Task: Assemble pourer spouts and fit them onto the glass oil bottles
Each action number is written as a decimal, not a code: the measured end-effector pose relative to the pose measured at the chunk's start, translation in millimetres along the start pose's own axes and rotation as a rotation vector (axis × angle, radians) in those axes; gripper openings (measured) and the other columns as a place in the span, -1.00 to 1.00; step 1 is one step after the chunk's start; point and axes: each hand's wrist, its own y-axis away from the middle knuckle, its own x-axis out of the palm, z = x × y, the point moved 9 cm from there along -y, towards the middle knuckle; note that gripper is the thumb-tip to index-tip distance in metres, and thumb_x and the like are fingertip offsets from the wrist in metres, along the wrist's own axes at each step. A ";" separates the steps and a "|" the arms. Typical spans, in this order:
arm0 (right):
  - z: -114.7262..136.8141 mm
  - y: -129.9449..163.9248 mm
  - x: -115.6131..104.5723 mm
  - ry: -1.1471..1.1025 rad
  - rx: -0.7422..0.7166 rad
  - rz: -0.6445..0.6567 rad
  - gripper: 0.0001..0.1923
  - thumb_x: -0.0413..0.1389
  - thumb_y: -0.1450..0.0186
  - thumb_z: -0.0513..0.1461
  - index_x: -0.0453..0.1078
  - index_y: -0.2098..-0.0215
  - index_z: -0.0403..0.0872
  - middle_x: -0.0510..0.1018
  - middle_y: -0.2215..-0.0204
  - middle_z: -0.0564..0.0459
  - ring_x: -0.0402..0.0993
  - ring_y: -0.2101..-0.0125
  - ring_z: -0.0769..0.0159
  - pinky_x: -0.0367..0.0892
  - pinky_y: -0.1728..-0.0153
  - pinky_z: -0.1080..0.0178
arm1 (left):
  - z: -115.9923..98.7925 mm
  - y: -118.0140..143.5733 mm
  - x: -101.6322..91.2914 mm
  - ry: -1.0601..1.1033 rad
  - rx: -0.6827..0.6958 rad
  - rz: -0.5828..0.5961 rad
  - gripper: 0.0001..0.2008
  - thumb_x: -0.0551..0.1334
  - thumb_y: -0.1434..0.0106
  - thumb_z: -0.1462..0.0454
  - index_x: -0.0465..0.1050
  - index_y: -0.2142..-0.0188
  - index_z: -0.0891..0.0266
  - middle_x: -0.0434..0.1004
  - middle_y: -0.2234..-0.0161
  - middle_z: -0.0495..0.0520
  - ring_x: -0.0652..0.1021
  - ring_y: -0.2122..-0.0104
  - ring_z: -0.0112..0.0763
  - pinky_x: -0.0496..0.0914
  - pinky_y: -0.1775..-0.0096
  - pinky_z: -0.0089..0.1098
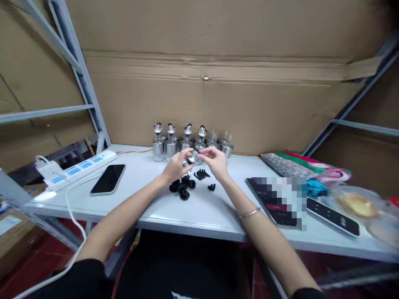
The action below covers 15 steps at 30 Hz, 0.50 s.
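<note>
In front of the bottles, my left hand (176, 166) grips a small silver pourer cap (193, 157) between thumb and fingers. My right hand (215, 161) pinches at the cap's right side, where a bit of black shows; whether it also holds a separate small part is hidden. Below the hands lies a pile of round black stoppers (183, 194). To its right are a row of thin black levers (202, 174) and a few tiny black pieces (211, 187). Behind stand several glass bottles with steel sleeves (171, 147), some topped with silver pourers (187, 129).
On the white table (134, 174) lie a phone (109, 179) and a power strip (89, 164) at left. At right are a partly blurred tablet (264, 199), a black-and-white device (333, 216), folded cloth (299, 166) and bagged food (358, 204). Cardboard (230, 104) stands behind.
</note>
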 end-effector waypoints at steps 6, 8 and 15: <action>4.9 -1.0 -6.7 -0.078 -0.032 -0.071 -0.83 0.30 0.04 -0.20 0.48 0.48 -0.09 0.53 0.55 0.11 0.38 0.53 0.40 0.33 0.41 0.28 | 2.4 2.0 2.1 0.034 -0.031 0.037 -0.39 0.27 -0.19 0.32 0.03 -0.16 0.22 0.47 0.25 0.04 0.53 0.28 -0.44 0.44 0.16 -0.41; 4.2 -0.3 -7.3 -0.095 -0.026 -0.089 -0.83 0.31 0.04 -0.20 0.50 0.48 -0.08 0.54 0.55 0.10 0.38 0.55 0.39 0.34 0.43 0.26 | 2.4 1.7 1.9 0.026 -0.026 0.032 -0.39 0.26 -0.18 0.34 0.04 -0.16 0.22 0.47 0.23 0.06 0.53 0.26 -0.42 0.43 0.15 -0.40; 0.2 3.9 -4.0 -0.125 0.009 -0.104 -0.79 0.31 0.04 -0.17 0.57 0.42 -0.07 0.62 0.44 0.02 0.49 0.43 0.29 0.42 0.33 0.19 | 1.6 1.6 2.6 0.003 -0.017 0.039 -0.40 0.25 -0.18 0.33 0.03 -0.17 0.24 0.48 0.24 0.07 0.52 0.26 -0.41 0.44 0.15 -0.38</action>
